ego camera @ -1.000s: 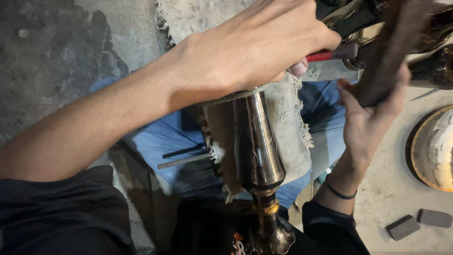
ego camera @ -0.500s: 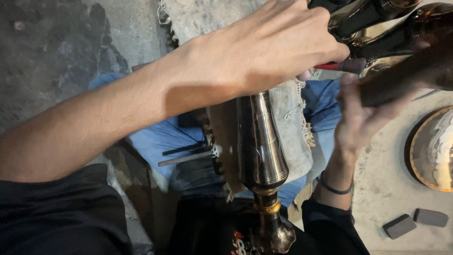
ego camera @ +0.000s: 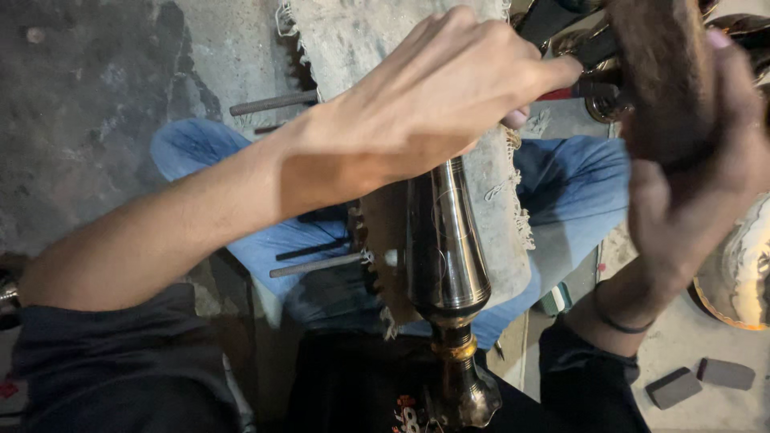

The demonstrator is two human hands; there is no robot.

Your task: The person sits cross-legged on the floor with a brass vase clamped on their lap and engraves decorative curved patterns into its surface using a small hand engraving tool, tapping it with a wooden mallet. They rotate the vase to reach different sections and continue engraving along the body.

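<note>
Polished tapered metal vessel (ego camera: pixel 446 240), centre, on frayed cloth (ego camera: pixel 497 232). Left hand (ego camera: pixel 449 88), 12 o'clock, fingers curled, grips red-handled tool (ego camera: pixel 561 90). Right hand (ego camera: pixel 698 168), 2 o'clock, clasps brown, possibly fibrous, block (ego camera: pixel 662 76).

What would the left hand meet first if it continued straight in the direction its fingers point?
Probably the dark brown block gripped by the right hand. The left hand points toward the upper right, along a red-handled tool, and the block lies next in that line; depth is unclear.
</note>
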